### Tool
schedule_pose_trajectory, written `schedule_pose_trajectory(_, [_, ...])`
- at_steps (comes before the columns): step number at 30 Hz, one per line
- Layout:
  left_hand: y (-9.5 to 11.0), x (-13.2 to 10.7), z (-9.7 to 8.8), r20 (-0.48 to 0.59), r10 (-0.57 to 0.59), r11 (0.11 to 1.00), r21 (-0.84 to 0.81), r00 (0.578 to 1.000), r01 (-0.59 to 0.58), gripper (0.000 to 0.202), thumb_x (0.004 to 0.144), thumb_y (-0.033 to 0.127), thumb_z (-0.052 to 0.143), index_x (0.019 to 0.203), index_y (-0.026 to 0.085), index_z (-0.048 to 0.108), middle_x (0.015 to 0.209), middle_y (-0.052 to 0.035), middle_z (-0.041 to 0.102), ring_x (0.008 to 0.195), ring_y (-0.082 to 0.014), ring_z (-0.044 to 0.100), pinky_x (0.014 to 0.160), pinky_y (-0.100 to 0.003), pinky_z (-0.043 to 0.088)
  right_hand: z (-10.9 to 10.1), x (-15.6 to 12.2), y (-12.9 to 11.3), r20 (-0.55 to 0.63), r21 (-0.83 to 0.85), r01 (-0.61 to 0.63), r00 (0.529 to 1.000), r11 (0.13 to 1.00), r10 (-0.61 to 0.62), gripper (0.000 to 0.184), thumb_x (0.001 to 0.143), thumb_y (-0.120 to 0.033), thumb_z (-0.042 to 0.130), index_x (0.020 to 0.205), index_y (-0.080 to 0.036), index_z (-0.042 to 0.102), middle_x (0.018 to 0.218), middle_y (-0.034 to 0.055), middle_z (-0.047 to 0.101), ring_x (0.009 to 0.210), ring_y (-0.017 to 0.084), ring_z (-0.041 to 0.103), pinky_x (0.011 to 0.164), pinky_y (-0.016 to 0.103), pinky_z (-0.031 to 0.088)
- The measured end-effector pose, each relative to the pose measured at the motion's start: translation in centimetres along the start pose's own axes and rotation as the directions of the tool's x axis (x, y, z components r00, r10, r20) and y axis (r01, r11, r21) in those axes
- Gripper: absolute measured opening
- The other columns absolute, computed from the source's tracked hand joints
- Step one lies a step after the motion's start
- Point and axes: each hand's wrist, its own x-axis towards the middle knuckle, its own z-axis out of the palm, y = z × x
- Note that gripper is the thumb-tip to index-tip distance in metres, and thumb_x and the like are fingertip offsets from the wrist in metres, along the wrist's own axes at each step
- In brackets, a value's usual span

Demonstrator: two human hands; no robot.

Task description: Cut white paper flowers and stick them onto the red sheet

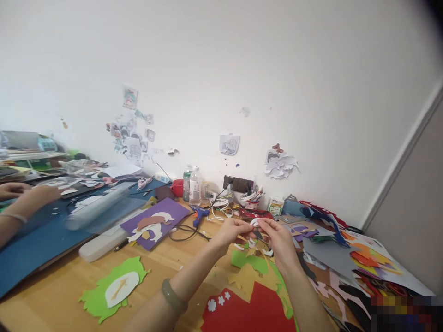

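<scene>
My left hand [234, 233] and my right hand [278, 237] are raised close together over the table, fingertips pinched on a small white cut-out piece [255, 222]. A small dark grey piece [258, 234] shows just under it; whether it is joined to the white one, I cannot tell. Below my hands lie yellow scraps [244, 279], a green scrap [249, 261] and a red sheet [254, 311] bearing little white flower shapes [212, 305]. Left of my left forearm rests a green cut-out [100, 293] with a white oval [122, 289] on top.
A purple sheet [176, 210] with brown and white cut-outs lies left of centre. Behind it are a blue glue gun [199, 215], bottles [195, 186] and cables. Scraps crowd the right, with scissors [334, 316] at the front. Another person's arms [29, 205] work over a blue mat [26, 258].
</scene>
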Motion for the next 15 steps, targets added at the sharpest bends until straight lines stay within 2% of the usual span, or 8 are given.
schedule_pose_trajectory(8, [0.2, -0.1, -0.1, -0.005, 0.020, 1.000, 0.008, 1.000, -0.020, 0.034, 0.058, 0.044, 0.064, 0.074, 0.013, 0.065, 0.071, -0.0041, 0.063, 0.062, -0.0098, 0.051, 0.056, -0.020, 0.037, -0.1, 0.1, 0.0, -0.026, -0.017, -0.011, 1.000, 1.000, 0.011, 0.016, 0.076, -0.027, 0.058, 0.084, -0.013, 0.057, 0.074, -0.0012, 0.057, 0.064, 0.010, 0.054, 0.055, 0.025, 0.044])
schedule_pose_trajectory(10, [0.1, 0.0, -0.2, -0.008, 0.031, 0.999, 0.009, 0.999, -0.031, 0.034, 0.059, 0.044, 0.063, 0.075, 0.013, 0.065, 0.071, -0.0041, 0.063, 0.061, -0.0097, 0.051, 0.055, -0.020, 0.037, 0.1, 0.2, -0.5, -0.069, -0.026, 0.005, 0.998, 1.000, -0.007, 0.021, 0.075, -0.030, 0.058, 0.088, -0.013, 0.057, 0.078, 0.0007, 0.058, 0.067, 0.013, 0.056, 0.056, 0.026, 0.044])
schedule_pose_trajectory(13, [0.2, 0.1, -0.3, -0.020, 0.043, 0.999, 0.008, 0.999, -0.042, 0.035, 0.060, 0.044, 0.062, 0.075, 0.013, 0.065, 0.070, -0.0042, 0.063, 0.061, -0.0096, 0.050, 0.054, -0.019, 0.036, 0.8, -1.3, -2.4, -0.188, -0.058, 0.102, 0.976, 0.993, -0.111, 0.031, 0.071, -0.038, 0.058, 0.094, -0.017, 0.053, 0.089, 0.0041, 0.059, 0.082, 0.018, 0.056, 0.061, 0.027, 0.044])
schedule_pose_trajectory(15, [0.3, 0.1, -0.4, -0.030, 0.045, 0.999, 0.004, 0.999, -0.045, 0.036, 0.059, 0.045, 0.062, 0.074, 0.012, 0.065, 0.069, -0.0043, 0.062, 0.060, -0.0096, 0.049, 0.054, -0.019, 0.035, 1.1, -3.8, -4.2, -0.185, -0.106, 0.201, 0.958, 0.974, -0.218, 0.031, 0.070, -0.044, 0.057, 0.093, -0.023, 0.054, 0.096, 0.0033, 0.059, 0.090, 0.019, 0.054, 0.069, 0.027, 0.043])
